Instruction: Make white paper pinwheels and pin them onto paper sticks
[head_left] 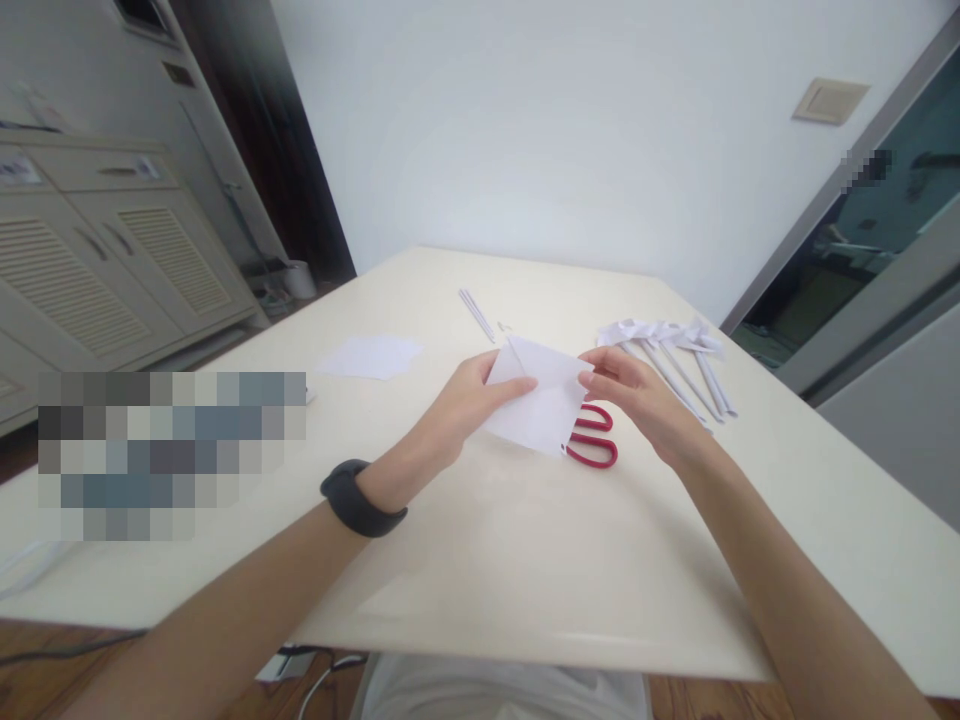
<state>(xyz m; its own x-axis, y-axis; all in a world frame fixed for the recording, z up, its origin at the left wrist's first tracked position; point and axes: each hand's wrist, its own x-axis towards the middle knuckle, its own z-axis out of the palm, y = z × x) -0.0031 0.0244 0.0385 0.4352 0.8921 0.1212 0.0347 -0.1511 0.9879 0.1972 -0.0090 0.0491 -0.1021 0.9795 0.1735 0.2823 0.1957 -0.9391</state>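
Observation:
A square sheet of white paper (541,412) with a crease line is held up between my hands, above the table. My left hand (480,392) grips its left side, thumb on top and fingers hidden beneath. At the upper right corner, my right hand (626,385) pinches the sheet between thumb and fingers. Red-handled scissors (595,450) lie on the table partly under the sheet, their blades hidden by it. Just beyond the paper are a few thin white sticks (476,314) and a small white scrap (504,327).
Several paper pinwheels (660,335) on rolled white sticks lie at the right of the white table (465,560). A pile of white paper sheets (371,357) is at the left. A blurred-out patch (172,450) covers the near left. A white wall (540,130) stands behind.

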